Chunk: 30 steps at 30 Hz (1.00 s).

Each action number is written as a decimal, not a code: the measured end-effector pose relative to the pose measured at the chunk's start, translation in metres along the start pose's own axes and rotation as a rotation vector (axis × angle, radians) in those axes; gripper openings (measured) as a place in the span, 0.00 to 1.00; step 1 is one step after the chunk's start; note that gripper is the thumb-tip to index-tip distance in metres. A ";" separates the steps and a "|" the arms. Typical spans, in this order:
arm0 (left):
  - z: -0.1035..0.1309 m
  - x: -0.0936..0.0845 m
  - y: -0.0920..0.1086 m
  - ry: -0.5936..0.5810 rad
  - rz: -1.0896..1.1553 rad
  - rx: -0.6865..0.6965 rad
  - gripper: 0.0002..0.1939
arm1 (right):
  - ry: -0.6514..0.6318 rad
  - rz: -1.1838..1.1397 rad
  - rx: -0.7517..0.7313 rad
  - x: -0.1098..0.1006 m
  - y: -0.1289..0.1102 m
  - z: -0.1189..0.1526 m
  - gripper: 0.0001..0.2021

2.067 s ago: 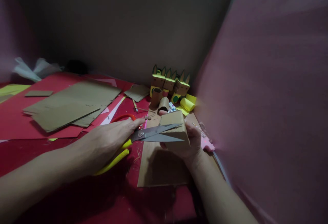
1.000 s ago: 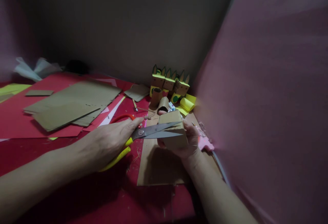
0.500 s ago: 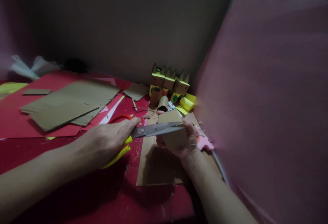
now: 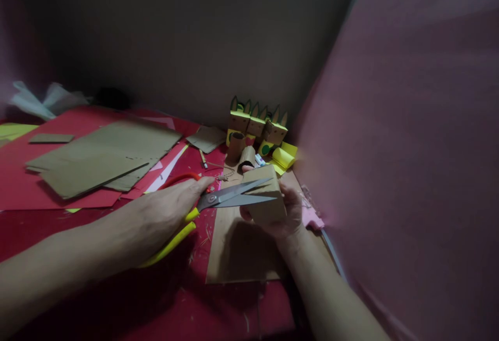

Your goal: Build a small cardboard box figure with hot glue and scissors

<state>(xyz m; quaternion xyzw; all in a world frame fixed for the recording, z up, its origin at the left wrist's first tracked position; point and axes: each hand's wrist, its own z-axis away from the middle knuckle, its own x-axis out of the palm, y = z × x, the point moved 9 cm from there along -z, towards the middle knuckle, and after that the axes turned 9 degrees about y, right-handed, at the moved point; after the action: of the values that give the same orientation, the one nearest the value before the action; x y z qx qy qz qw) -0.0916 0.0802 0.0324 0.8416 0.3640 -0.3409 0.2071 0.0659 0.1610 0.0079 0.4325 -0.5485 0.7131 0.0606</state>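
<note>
My left hand (image 4: 166,213) is closed round the handles of scissors (image 4: 230,195) with red and yellow grips. Their blades are parted and lie across the near side of a small brown cardboard box (image 4: 267,203). My right hand (image 4: 290,213) grips that box from the right and below, with some fingertips showing at its left side. Whether the blades touch the cardboard I cannot tell. Beneath the box lies a flat cardboard sheet (image 4: 245,258), darkened by shadow.
Cardboard pieces (image 4: 105,154) lie on red sheets (image 4: 23,185) at left. Behind my hands stand cardboard tubes (image 4: 236,146), small spiky-topped boxes (image 4: 257,122) and curled yellow paper (image 4: 284,158). A pink glue gun (image 4: 312,217) is by the right wall; a pencil (image 4: 203,159) lies behind the scissors.
The scissor blades have opened wider, and the yellow handle has swung down and left. The box has tilted slightly in my right hand.
</note>
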 end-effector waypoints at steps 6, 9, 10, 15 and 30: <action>-0.003 -0.010 0.015 0.031 -0.068 0.097 0.37 | 0.036 0.041 0.015 -0.004 0.002 0.001 0.30; -0.004 -0.012 0.020 0.044 -0.092 0.123 0.39 | 0.061 0.058 -0.009 -0.004 -0.001 0.002 0.28; -0.004 -0.012 0.020 0.046 -0.100 0.129 0.39 | 0.067 0.068 -0.011 -0.004 -0.002 0.003 0.28; -0.001 -0.010 0.018 0.091 -0.153 0.146 0.38 | 0.080 0.095 -0.018 -0.003 -0.002 0.002 0.30; -0.001 -0.009 0.020 0.109 -0.240 0.163 0.27 | 0.101 0.039 -0.039 0.000 -0.004 0.001 0.31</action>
<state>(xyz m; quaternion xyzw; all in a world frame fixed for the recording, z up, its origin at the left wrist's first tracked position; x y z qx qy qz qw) -0.0811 0.0636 0.0419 0.8232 0.4439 -0.3456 0.0758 0.0689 0.1615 0.0112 0.3838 -0.5666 0.7244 0.0828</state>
